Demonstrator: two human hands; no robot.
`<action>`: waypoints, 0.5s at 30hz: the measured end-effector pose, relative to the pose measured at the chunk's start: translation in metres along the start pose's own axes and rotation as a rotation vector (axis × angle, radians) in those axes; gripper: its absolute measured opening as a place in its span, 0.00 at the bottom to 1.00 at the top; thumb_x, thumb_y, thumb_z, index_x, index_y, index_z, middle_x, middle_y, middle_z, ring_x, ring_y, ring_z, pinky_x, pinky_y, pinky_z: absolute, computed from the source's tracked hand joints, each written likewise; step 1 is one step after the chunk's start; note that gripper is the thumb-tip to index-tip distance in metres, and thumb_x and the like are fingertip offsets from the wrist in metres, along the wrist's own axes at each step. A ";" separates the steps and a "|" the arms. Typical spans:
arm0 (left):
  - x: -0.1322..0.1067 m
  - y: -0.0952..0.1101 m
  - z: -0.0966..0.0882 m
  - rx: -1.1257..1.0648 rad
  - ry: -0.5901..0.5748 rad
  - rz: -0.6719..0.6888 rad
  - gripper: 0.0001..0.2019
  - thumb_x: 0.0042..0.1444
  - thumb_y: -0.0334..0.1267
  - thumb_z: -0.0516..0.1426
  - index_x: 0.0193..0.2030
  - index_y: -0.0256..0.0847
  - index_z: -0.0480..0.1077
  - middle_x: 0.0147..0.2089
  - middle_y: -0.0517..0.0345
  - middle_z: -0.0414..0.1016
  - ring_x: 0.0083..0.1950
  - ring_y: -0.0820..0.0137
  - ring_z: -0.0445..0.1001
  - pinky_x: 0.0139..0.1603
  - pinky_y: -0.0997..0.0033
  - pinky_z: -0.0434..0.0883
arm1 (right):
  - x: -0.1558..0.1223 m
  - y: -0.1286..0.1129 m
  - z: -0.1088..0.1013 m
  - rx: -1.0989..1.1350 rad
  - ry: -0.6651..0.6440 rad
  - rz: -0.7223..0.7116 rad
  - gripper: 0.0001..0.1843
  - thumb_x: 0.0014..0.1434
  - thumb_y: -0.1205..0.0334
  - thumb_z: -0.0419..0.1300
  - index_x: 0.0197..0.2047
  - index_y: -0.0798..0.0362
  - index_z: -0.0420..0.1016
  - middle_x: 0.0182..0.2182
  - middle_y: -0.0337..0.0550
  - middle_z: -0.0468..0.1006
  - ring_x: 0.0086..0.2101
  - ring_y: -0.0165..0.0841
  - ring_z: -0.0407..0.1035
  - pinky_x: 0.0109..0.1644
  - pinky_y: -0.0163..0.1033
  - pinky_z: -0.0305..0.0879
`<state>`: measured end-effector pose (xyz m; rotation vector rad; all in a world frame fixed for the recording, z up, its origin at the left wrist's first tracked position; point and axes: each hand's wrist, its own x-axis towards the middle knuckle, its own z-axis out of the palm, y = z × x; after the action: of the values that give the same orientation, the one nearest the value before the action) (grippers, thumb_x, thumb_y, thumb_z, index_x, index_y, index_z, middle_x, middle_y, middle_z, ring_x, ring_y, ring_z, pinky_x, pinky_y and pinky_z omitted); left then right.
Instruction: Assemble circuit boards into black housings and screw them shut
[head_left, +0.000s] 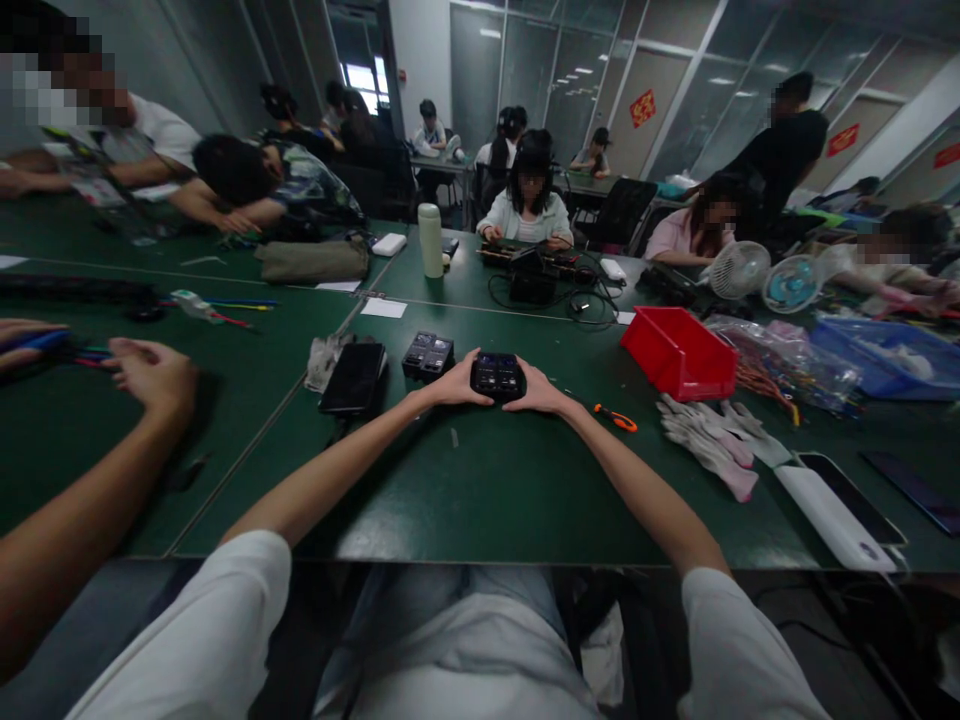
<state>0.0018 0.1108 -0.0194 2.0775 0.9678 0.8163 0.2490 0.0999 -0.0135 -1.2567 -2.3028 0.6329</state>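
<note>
A black boxy plastic part with small compartments or slots on its face is between my two hands, above the green table. My left hand grips its left side, and my right hand grips its right side, thumbs toward me. Just left of my left hand sits a similar black part. Farther left lies a black phone-like device, partly over a crumpled grey glove. Orange-handled pliers rest to the right of my right hand.
On the right are a red bin, work gloves, a white power bank, bagged wires and a blue tray. A co-worker's hands hold cables at left. A pale green bottle stands ahead.
</note>
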 end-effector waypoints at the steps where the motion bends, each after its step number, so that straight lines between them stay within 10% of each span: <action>1: 0.000 0.002 0.002 -0.020 0.024 0.016 0.60 0.30 0.48 0.70 0.68 0.33 0.44 0.65 0.36 0.56 0.67 0.49 0.56 0.68 0.48 0.51 | 0.000 0.001 0.000 0.019 -0.001 -0.017 0.68 0.34 0.43 0.72 0.70 0.55 0.40 0.64 0.59 0.55 0.63 0.52 0.50 0.66 0.56 0.43; 15: -0.007 0.019 0.019 -0.152 0.089 0.069 0.55 0.33 0.45 0.70 0.66 0.37 0.46 0.63 0.40 0.58 0.65 0.52 0.60 0.66 0.50 0.55 | -0.023 0.000 -0.003 0.276 0.016 -0.055 0.67 0.34 0.49 0.74 0.69 0.51 0.38 0.65 0.55 0.50 0.65 0.48 0.46 0.68 0.55 0.41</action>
<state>0.0201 0.0898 -0.0166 1.9672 0.8569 0.9939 0.2616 0.0805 -0.0149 -1.0619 -2.1404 0.8831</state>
